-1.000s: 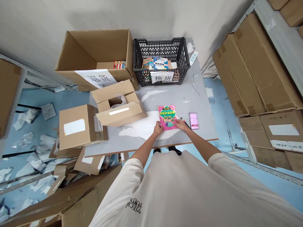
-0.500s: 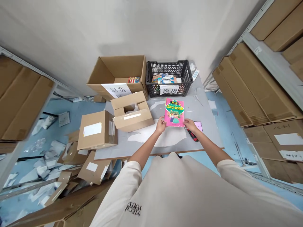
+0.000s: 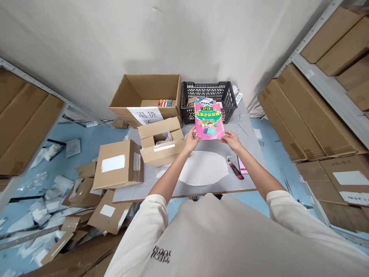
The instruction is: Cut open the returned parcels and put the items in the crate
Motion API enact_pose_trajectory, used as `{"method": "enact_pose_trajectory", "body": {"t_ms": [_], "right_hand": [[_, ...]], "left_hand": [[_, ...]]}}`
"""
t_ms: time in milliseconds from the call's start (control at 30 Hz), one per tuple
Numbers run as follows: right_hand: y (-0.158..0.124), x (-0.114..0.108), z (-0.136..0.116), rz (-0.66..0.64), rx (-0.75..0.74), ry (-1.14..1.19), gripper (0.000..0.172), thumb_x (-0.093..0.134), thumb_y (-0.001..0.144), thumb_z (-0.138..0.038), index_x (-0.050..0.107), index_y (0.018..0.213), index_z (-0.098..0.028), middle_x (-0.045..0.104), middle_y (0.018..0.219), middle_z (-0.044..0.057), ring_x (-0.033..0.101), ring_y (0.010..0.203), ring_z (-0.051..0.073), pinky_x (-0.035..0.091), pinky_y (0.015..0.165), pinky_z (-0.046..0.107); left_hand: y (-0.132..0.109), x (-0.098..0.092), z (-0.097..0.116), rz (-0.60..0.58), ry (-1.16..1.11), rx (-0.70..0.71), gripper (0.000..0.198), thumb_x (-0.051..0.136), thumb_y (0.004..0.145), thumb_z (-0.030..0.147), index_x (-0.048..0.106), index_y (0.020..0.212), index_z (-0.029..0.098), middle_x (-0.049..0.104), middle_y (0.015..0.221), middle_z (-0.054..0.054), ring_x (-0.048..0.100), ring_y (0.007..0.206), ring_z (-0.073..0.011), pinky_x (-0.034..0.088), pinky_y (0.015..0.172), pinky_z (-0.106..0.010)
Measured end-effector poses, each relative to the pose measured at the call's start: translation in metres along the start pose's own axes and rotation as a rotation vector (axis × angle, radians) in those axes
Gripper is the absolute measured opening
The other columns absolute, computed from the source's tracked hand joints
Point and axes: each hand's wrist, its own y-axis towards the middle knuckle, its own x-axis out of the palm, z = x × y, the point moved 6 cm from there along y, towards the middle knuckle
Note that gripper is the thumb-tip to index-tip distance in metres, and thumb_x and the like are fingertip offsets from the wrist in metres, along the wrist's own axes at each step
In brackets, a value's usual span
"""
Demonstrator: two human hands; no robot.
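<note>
A pink book with a green and yellow title is held up by its two lower corners. My left hand grips the left corner and my right hand the right one. Behind the book stands a black plastic crate with several books inside; the pink book hides part of its front and its label. To the left sits a large open cardboard box with a paper sign and a colourful book in it. A smaller opened carton is close to my left hand.
On the grey table lie a white paper sheet, a red and black utility knife and a pink-screened phone. A closed carton stands at the left edge. Boxes and paper litter the floor; loaded shelves flank both sides.
Both hands have carried the pink book forward and up, towards the crate. It now overlaps the crate's front. The utility knife by my right forearm is more fully visible.
</note>
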Motion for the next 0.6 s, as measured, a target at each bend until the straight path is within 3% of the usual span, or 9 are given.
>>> {"method": "enact_pose_trajectory", "body": {"t_ms": [167, 367, 600], "right_hand": [[0.041, 0.041, -0.030, -0.135, -0.062, -0.030, 0.029, 0.088, 0.082, -0.027, 0.070, 0.105, -0.024, 0.082, 0.084, 0.002, 0.081, 0.081, 0.020, 0.068, 0.079, 0.032], [0.066, 0.109, -0.054, -0.229, -0.122, -0.094, 0.033, 0.091, 0.080, -0.035, 0.074, 0.106, -0.023, 0.080, 0.080, 0.001, 0.080, 0.082, 0.021, 0.066, 0.079, 0.032], [0.077, 0.200, -0.063, -0.203, -0.093, -0.037, 0.032, 0.092, 0.073, -0.032, 0.081, 0.102, -0.021, 0.079, 0.072, 0.001, 0.075, 0.071, 0.018, 0.064, 0.069, 0.027]], "left_hand": [[0.019, -0.041, 0.026, 0.055, 0.023, 0.100, 0.084, 0.085, 0.078, 0.025, 0.060, 0.159, 0.018, 0.082, 0.115, -0.010, 0.075, 0.090, -0.0210, 0.061, 0.080, -0.032], [0.021, -0.112, 0.044, 0.137, 0.047, 0.096, 0.093, 0.091, 0.076, 0.033, 0.059, 0.161, 0.013, 0.082, 0.103, -0.008, 0.072, 0.077, -0.0189, 0.061, 0.077, -0.035], [0.026, -0.198, 0.059, 0.247, -0.077, 0.058, 0.058, 0.097, 0.070, 0.034, 0.077, 0.121, 0.014, 0.083, 0.095, -0.006, 0.071, 0.068, -0.0146, 0.060, 0.068, -0.030]]}}
